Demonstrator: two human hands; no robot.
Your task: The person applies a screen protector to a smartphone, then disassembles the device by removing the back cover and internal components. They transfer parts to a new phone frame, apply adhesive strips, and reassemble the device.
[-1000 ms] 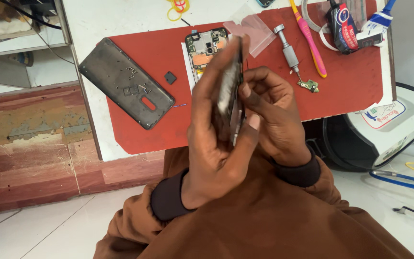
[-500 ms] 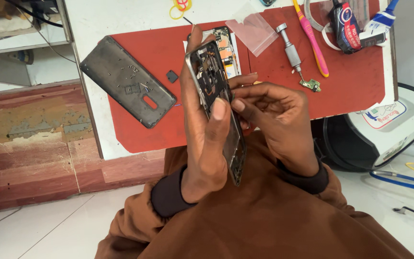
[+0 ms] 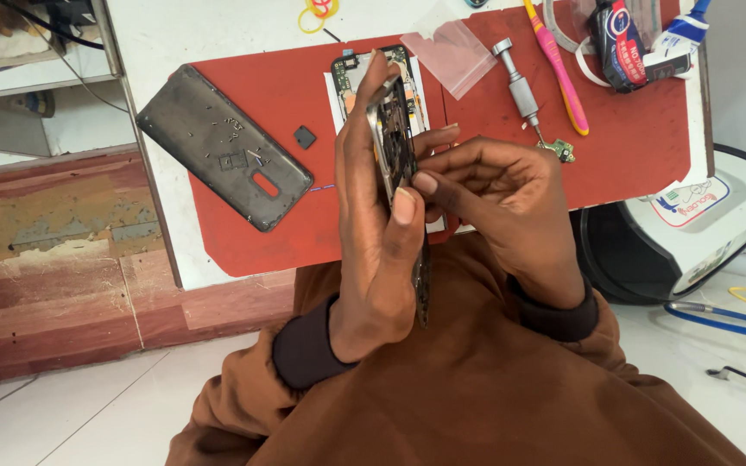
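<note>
My left hand grips an opened phone frame, held on edge above the red mat. Its thumb presses the frame's side. My right hand touches the same frame from the right, fingertips at its inner side. Beneath the hands another opened phone body with exposed circuit parts lies on a white sheet. A dark grey phone back cover lies on the mat to the left, with tiny screws scattered on it.
A small black square part lies by the cover. A metal screwdriver, a pink tool, a clear plastic bag and a small green board lie on the mat's right. A white-and-black appliance stands on the floor at right.
The phone frame has turned more edge-on and upright in my left hand. My right-hand fingers have shifted onto its inner side.
</note>
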